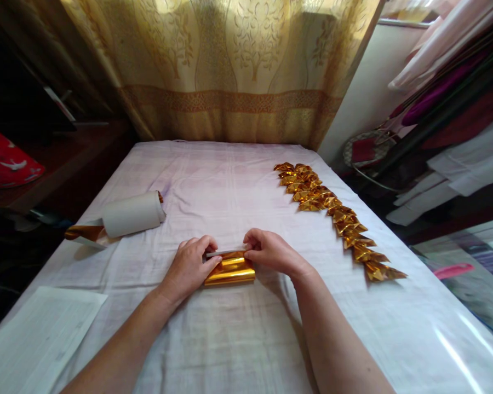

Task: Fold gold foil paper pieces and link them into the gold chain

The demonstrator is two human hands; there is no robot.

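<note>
A small piece of shiny gold foil paper [230, 271] lies folded on the white cloth-covered table [238, 339], near its middle. My left hand [191, 265] pinches the foil's left end, fingers curled over its upper edge. My right hand [271, 253] pinches the right end of the same upper edge. Both hands rest on the cloth.
A row of several folded gold foil pieces [337, 216] runs diagonally along the table's right side. A white roll with gold foil [131, 214] lies at the left. White paper sheets [36, 336] sit at the near left corner. A patterned curtain [230, 71] hangs behind; rolled papers [447, 104] are stacked at right.
</note>
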